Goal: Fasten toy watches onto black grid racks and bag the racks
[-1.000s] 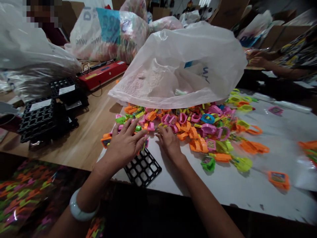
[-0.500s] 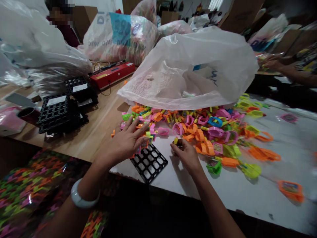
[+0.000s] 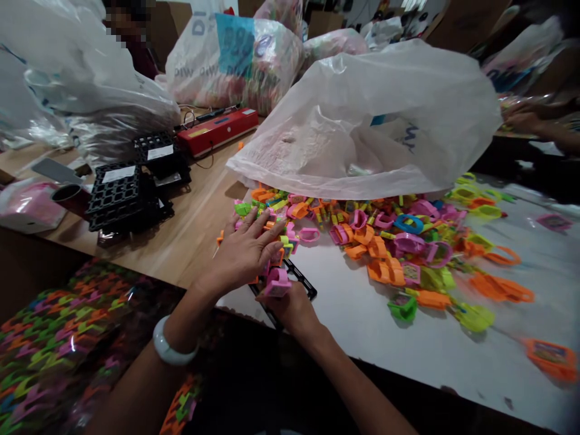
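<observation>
My left hand point(image 3: 242, 254) lies palm down with its fingers spread over several coloured plastic toy watches point(image 3: 287, 246), at the upper part of a black grid tray point(image 3: 302, 279). My right hand point(image 3: 294, 311) is closed around a pink toy watch point(image 3: 277, 283), low over the tray and just below my left hand. Much of the tray is hidden under both hands. A heap of orange, pink, green, yellow and blue toy watches point(image 3: 385, 269) spreads over the white tabletop to the right.
A large translucent bag point(image 3: 362, 121) lies behind the heap. Stacked black trays point(image 3: 115, 193) and a red machine point(image 3: 220, 130) stand on the left. Coloured pieces fill an area below the table edge point(image 3: 67, 326). Another person's hands point(image 3: 521, 115) show at the far right.
My right hand has moved left from the heap's near edge to the tray, and a pink toy watch now shows in it. My left hand stays spread over the toy watches.
</observation>
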`<action>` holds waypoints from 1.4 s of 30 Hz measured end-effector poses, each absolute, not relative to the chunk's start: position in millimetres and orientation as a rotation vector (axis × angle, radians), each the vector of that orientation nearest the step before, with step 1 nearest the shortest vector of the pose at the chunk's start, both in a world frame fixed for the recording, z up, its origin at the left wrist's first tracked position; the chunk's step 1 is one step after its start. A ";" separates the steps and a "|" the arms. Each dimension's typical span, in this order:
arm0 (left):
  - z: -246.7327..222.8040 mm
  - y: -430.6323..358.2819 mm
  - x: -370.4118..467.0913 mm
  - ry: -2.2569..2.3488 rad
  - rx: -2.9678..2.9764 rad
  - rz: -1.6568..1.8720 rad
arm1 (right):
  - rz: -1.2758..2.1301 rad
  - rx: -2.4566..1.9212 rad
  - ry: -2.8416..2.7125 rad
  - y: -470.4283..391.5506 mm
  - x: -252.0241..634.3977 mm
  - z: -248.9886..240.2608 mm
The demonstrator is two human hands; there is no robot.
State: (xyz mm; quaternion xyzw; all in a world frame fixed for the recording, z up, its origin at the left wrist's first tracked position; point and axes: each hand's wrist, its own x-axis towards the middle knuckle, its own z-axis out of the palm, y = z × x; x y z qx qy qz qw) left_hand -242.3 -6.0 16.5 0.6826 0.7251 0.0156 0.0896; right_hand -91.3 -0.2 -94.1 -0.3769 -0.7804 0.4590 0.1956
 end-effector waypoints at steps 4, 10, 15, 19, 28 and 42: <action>18.3 -6.5 -243.1 2.113 2.000 0.088 | 0.889 -1.003 -2.401 -6.4 -98.7 -99.2; 17.1 -3.2 -236.9 2.141 2.063 0.102 | 0.861 -1.010 -2.427 -13.6 -109.4 -99.4; 12.3 -0.5 -237.1 2.183 2.060 0.094 | 0.827 -0.950 -2.126 14.8 -48.9 -92.2; 15.6 2.0 -237.7 2.163 2.037 0.092 | 0.155 -1.397 -1.952 70.0 21.3 -86.7; 12.1 -0.9 -220.2 2.252 2.101 0.053 | 0.392 -1.436 -2.010 98.5 21.0 -118.1; 6.2 -3.4 -225.8 2.234 2.086 0.140 | 0.421 -1.356 -2.157 115.4 19.0 -97.2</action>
